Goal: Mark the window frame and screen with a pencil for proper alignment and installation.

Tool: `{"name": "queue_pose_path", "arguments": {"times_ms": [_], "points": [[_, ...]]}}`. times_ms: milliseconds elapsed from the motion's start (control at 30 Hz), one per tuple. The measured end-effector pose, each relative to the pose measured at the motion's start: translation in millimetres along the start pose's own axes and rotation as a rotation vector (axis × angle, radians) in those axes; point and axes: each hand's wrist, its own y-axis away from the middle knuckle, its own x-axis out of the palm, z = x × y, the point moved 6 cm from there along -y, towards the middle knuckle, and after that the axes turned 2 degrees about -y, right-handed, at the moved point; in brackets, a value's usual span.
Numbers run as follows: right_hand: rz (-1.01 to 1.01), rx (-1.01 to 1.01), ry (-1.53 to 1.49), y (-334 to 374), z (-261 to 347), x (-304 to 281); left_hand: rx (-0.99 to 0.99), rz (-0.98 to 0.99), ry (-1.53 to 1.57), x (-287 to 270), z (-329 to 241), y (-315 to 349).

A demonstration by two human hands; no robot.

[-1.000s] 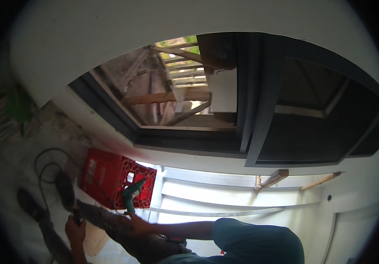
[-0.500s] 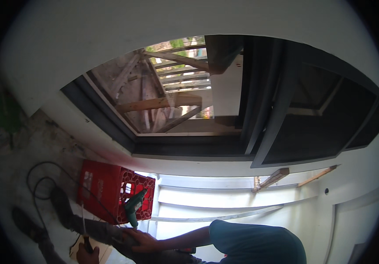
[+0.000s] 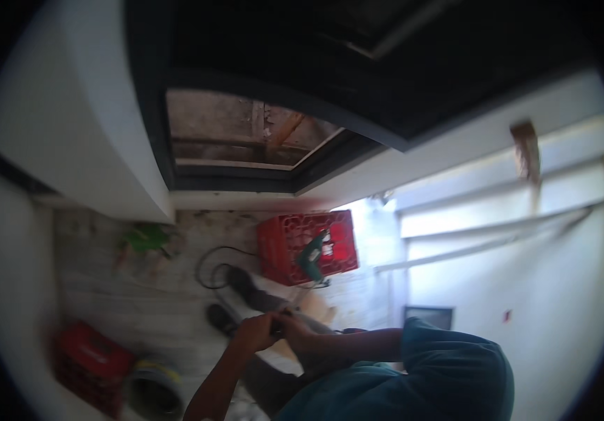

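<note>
My left hand (image 3: 255, 332) and my right hand (image 3: 297, 332) meet in front of my body, above my legs. Both have their fingers closed around something small and dark between them, too blurred and covered to name. No screwdriver can be made out in the grip now. Just beyond my hands stands a red plastic crate (image 3: 271, 247) with an open lattice. A green power drill (image 3: 310, 258) lies on top of it, and its black cable (image 3: 201, 269) loops on the floor to the left.
Ahead is a dark-framed window (image 3: 232, 181) with a dark panel at upper right. Another red crate (image 3: 91, 358) and a round bucket-like container (image 3: 153, 393) stand at lower left. A green leafy thing (image 3: 147, 237) lies by the wall. A wooden piece (image 3: 525, 151) sticks out at right.
The view has swung down and leftward. My left hand, which held a screwdriver low at the left, has come up to my right hand. My right hand has left my leg.
</note>
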Motion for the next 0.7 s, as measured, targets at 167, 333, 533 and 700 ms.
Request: {"name": "queue_pose_path", "arguments": {"times_ms": [167, 333, 533, 700], "points": [[-0.177, -0.112, -0.318, 30, 13, -56, 0.127, -0.071, -0.343, -124, -130, -33], [-0.22, -0.107, -0.317, 23, 6, -115, 0.362, -0.437, -0.43, -197, -282, -79], [-0.109, -0.106, -0.085, -23, 9, -156, 0.683, -0.509, -1.281, -186, -413, -124], [0.058, -0.02, 0.122, -81, -52, -197, 0.759, -0.652, -1.756, -186, -464, -179]]}}
